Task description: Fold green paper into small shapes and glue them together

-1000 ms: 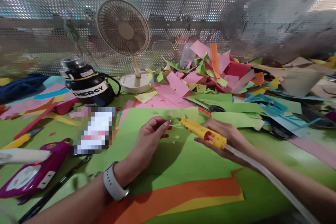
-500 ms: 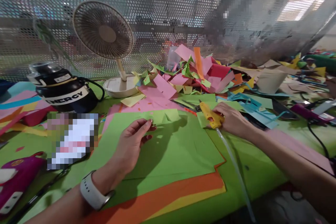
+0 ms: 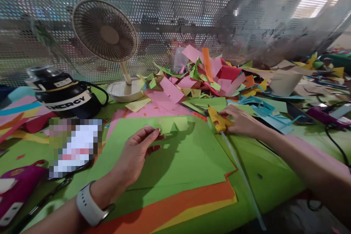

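Right, we look partway along: green paper (image 3: 203, 161) lies over orange paper (image 3: 192, 199) and yellow paper (image 3: 197, 210) toward the near edge of the bench (image 3: 263, 190), and cut scraps (image 3: 172, 89) heap up toward the far edge, so plenty of cutting seems done. What's left is harder to call; we can't make out any fresh glue, and nothing here looks finished.

Just beyond our left fingertips sits a small pale green piece (image 3: 179, 124), at the green paper's far side. Our hands are well apart. The left hand (image 3: 133, 153) hovers over the green paper, thumb and forefinger pinched; whether anything tiny sits between them, we can't tell. The right hand (image 3: 242, 122) grips the yellow glue gun (image 3: 215, 117) near the green paper's far right corner, nose toward the bench's far edge, its glue stick (image 3: 242, 181) trailing to the near edge.
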`<state>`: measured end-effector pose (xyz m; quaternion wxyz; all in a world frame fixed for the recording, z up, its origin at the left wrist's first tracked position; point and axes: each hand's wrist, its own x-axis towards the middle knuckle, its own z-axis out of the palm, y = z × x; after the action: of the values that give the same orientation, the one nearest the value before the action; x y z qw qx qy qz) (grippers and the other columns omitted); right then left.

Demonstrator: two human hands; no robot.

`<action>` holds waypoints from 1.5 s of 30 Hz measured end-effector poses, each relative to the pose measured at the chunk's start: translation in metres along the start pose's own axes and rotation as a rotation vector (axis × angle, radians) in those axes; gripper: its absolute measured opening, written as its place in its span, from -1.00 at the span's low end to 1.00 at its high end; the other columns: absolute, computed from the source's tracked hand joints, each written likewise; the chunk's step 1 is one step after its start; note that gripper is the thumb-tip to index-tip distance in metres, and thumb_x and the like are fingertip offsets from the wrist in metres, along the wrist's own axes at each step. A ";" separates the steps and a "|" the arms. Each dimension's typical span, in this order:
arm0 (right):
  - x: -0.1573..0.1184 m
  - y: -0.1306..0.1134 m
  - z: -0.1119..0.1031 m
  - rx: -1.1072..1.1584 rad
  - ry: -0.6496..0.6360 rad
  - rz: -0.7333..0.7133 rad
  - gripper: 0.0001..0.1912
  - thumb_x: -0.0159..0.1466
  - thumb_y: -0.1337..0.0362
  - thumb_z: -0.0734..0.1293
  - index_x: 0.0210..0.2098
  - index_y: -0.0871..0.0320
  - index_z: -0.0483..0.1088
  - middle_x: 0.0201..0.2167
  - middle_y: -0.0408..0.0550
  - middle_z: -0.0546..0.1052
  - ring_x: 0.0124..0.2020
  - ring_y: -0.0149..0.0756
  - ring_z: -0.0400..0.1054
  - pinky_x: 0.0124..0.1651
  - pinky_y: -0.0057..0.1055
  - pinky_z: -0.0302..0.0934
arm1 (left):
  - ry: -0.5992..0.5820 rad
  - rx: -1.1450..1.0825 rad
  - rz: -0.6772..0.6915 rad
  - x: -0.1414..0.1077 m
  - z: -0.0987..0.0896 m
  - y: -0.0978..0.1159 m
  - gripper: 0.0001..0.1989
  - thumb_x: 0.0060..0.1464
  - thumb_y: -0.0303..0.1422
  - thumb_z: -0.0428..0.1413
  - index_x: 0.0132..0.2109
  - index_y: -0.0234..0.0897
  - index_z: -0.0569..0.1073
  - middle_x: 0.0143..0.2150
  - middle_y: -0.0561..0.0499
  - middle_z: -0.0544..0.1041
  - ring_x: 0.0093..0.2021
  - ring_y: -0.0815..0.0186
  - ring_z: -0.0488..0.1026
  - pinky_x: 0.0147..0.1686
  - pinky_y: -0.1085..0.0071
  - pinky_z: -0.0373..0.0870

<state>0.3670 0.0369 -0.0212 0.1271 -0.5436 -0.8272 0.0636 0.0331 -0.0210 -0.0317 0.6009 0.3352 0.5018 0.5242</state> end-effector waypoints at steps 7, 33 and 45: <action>-0.004 -0.011 -0.044 -0.019 -0.001 -0.059 -0.45 0.05 -0.02 0.37 -0.01 0.04 0.45 0.08 0.14 0.43 0.12 0.18 0.26 0.12 0.10 0.12 | -0.090 0.025 -0.053 -0.004 -0.008 -0.005 -0.77 -0.15 -0.29 0.34 -0.34 -0.27 0.49 -0.33 0.06 0.54 -0.22 0.27 0.54 -0.35 0.44 0.51; 0.137 -0.154 0.054 -0.007 -0.399 -0.401 -0.24 0.29 -0.26 -0.04 0.27 0.06 0.19 0.35 0.02 0.05 0.37 0.11 -0.21 0.33 0.09 -0.26 | -0.258 0.387 -0.091 -0.010 -0.041 0.000 -0.94 0.00 -0.31 0.13 -0.35 -0.19 0.42 -0.58 0.11 0.46 -0.73 0.40 0.39 -0.80 0.58 0.21; 0.123 -0.167 0.030 0.048 -0.636 -0.429 -0.33 0.35 -0.16 -0.06 0.32 0.01 0.03 0.39 -0.05 -0.14 0.39 0.02 -0.46 0.34 0.16 -0.48 | -0.281 0.431 -0.083 -0.012 -0.041 -0.005 -0.94 0.00 -0.33 0.10 -0.37 -0.20 0.43 -0.63 0.13 0.40 -0.76 0.43 0.31 -0.80 0.56 0.18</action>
<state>0.1649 0.0839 0.0083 -0.1128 -0.3080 -0.9186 0.2206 -0.0044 -0.0384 -0.0444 0.6005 0.5039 0.5269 0.3284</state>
